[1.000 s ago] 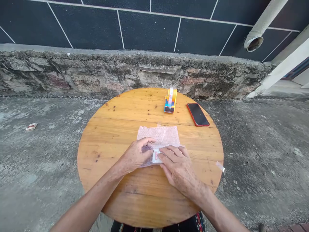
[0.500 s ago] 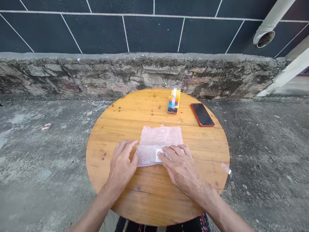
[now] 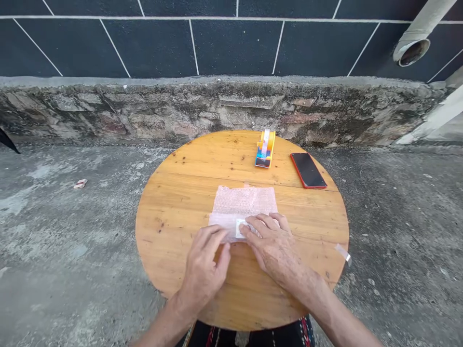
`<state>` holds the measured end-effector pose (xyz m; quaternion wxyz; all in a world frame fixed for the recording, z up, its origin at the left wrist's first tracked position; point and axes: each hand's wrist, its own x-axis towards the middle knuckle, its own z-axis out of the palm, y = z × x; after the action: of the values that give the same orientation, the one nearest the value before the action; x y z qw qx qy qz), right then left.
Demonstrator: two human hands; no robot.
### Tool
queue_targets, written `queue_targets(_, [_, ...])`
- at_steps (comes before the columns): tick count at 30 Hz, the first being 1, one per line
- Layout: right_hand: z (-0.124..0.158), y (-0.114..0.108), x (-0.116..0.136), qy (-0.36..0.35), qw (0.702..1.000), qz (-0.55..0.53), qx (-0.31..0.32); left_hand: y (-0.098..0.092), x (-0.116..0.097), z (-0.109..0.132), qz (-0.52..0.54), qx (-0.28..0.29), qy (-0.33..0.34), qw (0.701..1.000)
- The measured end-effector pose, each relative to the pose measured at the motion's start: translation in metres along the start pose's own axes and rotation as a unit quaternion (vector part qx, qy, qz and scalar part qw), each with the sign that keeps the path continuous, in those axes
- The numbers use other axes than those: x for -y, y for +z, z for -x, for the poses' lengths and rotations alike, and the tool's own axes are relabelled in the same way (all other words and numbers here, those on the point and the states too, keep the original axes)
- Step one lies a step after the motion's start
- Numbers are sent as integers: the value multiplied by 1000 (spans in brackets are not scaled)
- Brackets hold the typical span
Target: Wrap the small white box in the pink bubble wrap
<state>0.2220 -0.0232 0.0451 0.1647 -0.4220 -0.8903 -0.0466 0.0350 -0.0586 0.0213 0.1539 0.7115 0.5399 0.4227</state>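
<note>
A pinkish sheet of bubble wrap [image 3: 243,200] lies on the round wooden table, its near part folded over. On the folded part is a small white flat piece [image 3: 239,228], partly covered by my right hand. My right hand [image 3: 273,243] grips the right side of the fold, its thumb on the white piece and its fingers curled over the wrap. My left hand [image 3: 208,260] is at the near left corner of the wrap, fingertips touching it and thumb held apart. What lies inside the fold is hidden.
A yellow and blue tape dispenser [image 3: 265,149] stands at the back of the table [image 3: 173,202]. To its right lies a phone [image 3: 308,170] with a red edge. A strip of clear tape [image 3: 343,253] hangs at the right rim. A stone wall base [image 3: 162,113] runs behind.
My left hand has moved right, from beside the wrap onto its near left corner. My right hand stays on the fold. The whole view has shifted slightly.
</note>
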Motion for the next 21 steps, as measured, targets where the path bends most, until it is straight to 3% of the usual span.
queue_targets(3, [0,-1,-1,-5,1000,6,4,-19,5,20,90,-9,-226,970])
queue_targets(6, [0,-1,-1,-10,1000,7,9,-40,3,30,155,-36,-365,917])
queue_targets(8, [0,-1,-1,-12,1000,8,6,-49,-3,29,255,4,-463,849])
queue_targets(10, [1,0,-1,-12,1000,9,-1,-51,-9,23,366,51,-543,754])
queue_targets(11, [1,0,-1,-12,1000,9,-4,-49,-12,19,408,61,-568,712])
queue_targets(13, [1,1,-1,-13,1000,6,-9,-41,-18,10,459,44,-594,660])
queue_targets(16, [2,2,-3,-16,1000,-5,-2,-22,-23,-3,486,3,-606,629])
queue_targets(21, [1,2,-5,-22,1000,-12,8,0,-18,-19,466,-26,-589,659])
